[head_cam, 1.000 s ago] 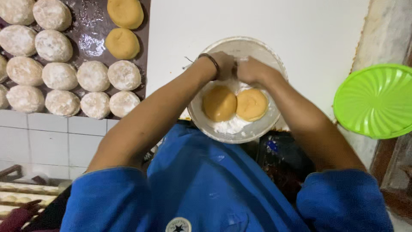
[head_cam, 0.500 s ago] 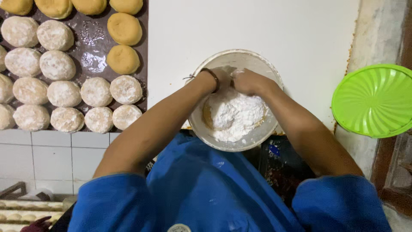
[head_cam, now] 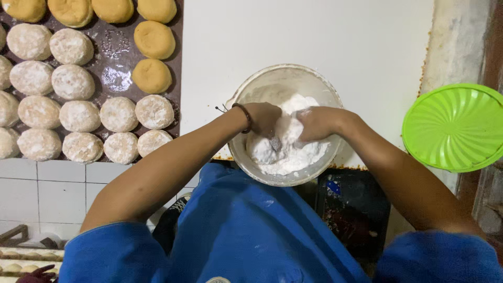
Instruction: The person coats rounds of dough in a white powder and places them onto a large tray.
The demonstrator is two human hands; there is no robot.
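Inside round bowl [head_cam: 272, 84], hands, white powder [head_cam: 293, 152]

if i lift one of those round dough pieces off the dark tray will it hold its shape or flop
Probably soft: the sugared pieces look puffy and domed, so fingers would likely dent them. Likely light for their size. The white coating looks loose, with spilled patches on the tray, so some would probably shed. Their flat bottoms make rolling unlikely.

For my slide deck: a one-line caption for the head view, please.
Left hand and right hand buried in white powder in a bowl.
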